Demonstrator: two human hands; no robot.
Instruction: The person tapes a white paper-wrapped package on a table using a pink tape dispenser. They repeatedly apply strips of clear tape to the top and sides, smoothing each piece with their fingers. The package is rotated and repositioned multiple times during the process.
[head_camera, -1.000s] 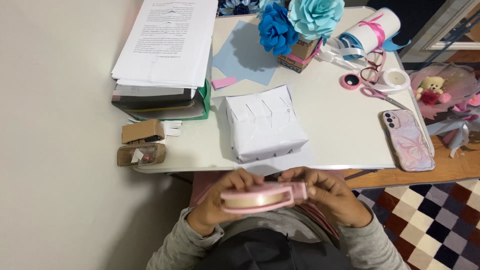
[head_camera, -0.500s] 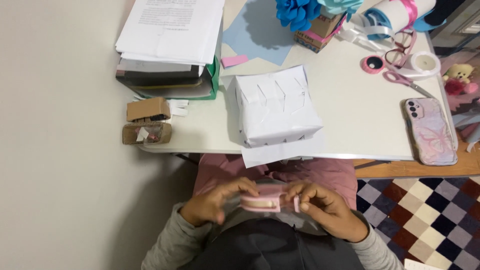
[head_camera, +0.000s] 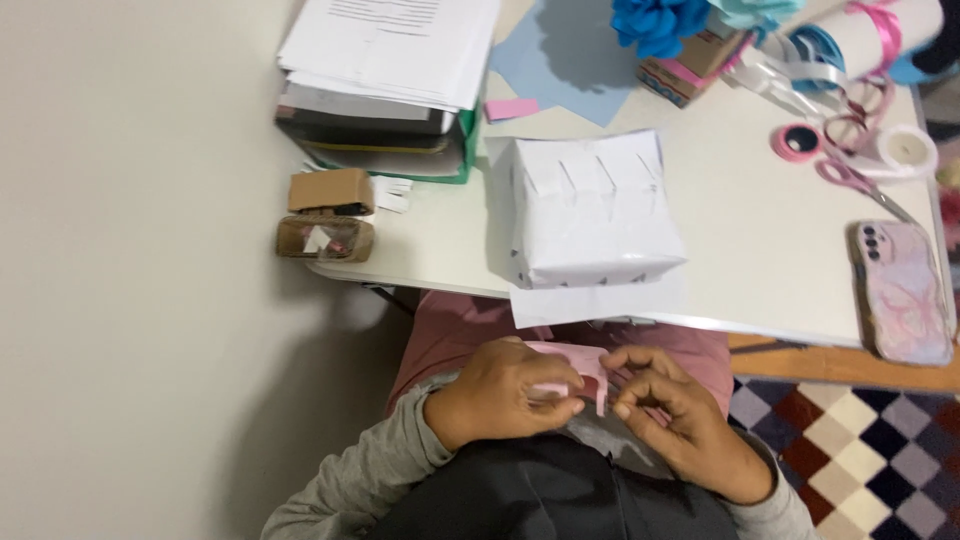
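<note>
My left hand (head_camera: 505, 400) is closed around a pink tape dispenser (head_camera: 580, 368) held over my lap, below the table's front edge. My right hand (head_camera: 668, 412) is beside it, with its fingertips pinching at the dispenser's front end. Most of the dispenser is hidden under my left fingers. A box wrapped in white paper (head_camera: 592, 210) sits on the white table (head_camera: 760, 270) just beyond my hands, with a flap of paper hanging over the edge.
A stack of papers and books (head_camera: 385, 70) is at the back left, two small brown cardboard pieces (head_camera: 328, 215) near the left corner. Blue paper flowers (head_camera: 660, 20), ribbon rolls (head_camera: 905, 150), pink scissors (head_camera: 850, 180) and a phone (head_camera: 900, 290) lie at the right. Checkered floor shows at the lower right.
My hands and the dispenser have dropped lower toward my lap, and my left hand has closed further over it. The view has shifted, moving the table up and to the right.
</note>
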